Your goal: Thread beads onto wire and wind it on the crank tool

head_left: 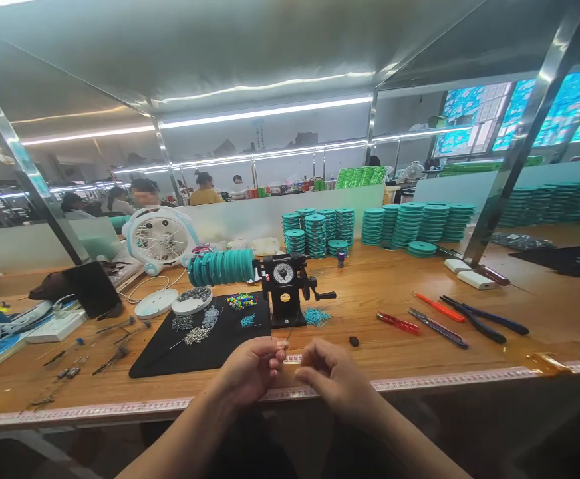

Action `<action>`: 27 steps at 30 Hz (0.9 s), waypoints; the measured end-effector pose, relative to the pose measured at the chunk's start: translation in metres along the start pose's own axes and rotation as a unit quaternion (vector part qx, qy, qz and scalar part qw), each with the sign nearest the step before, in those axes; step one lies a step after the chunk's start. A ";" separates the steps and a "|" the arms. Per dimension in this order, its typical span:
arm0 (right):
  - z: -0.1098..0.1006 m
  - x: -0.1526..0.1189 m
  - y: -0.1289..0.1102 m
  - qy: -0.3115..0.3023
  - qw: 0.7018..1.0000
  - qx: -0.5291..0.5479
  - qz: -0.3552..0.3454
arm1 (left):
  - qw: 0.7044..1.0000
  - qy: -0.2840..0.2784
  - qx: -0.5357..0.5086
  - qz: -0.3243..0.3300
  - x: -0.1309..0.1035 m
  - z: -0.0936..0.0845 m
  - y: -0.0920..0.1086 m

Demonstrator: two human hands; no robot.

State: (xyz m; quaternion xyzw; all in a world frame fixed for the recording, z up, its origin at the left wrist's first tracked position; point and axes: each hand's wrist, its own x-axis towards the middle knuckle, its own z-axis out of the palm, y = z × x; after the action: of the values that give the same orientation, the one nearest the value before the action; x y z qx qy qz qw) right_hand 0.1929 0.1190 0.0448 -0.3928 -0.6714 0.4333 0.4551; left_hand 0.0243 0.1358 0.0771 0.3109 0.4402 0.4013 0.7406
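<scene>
My left hand (253,372) is closed in a pinch near the table's front edge, with a thin dark strand (290,336) rising at its fingertips. Just right of it, my right hand (338,379) has its fingers curled in; whatever they may hold is too small to make out. Beyond both hands stands a black hand-crank winder (286,293) with a dial, carrying a row of teal spools (223,266) on its left. Short teal pieces (316,317) lie by its base. On a black mat (160,352) sit colourful beads (241,301) and several small piles of silver and grey parts (197,335).
Pliers (479,319), tweezers (437,328), an orange-handled tool (439,307) and a red tool (398,322) lie at right. Stacked teal spools (410,226) stand behind. At left are a white fan (163,236), a phone (92,289) and a white lid (156,304). A measuring tape (420,382) edges the table.
</scene>
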 end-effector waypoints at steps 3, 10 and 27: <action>0.014 -0.004 -0.002 0.003 0.988 -0.140 -0.064 | 1.000 -0.009 -0.022 0.008 -0.001 0.002 -0.002; 0.008 0.002 -0.003 -0.014 0.999 -0.037 -0.017 | 0.997 -0.042 0.047 0.055 0.003 -0.003 -0.005; 0.018 -0.005 0.012 0.035 0.921 -0.315 -0.227 | 0.995 0.014 0.078 0.065 -0.005 -0.002 -0.008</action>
State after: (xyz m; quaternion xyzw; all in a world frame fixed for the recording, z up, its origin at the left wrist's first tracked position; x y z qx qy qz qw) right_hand 0.1783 0.1140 0.0285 -0.3681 -0.8280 0.0710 0.4170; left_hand 0.0235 0.1282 0.0717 0.3902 0.4596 0.4175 0.6799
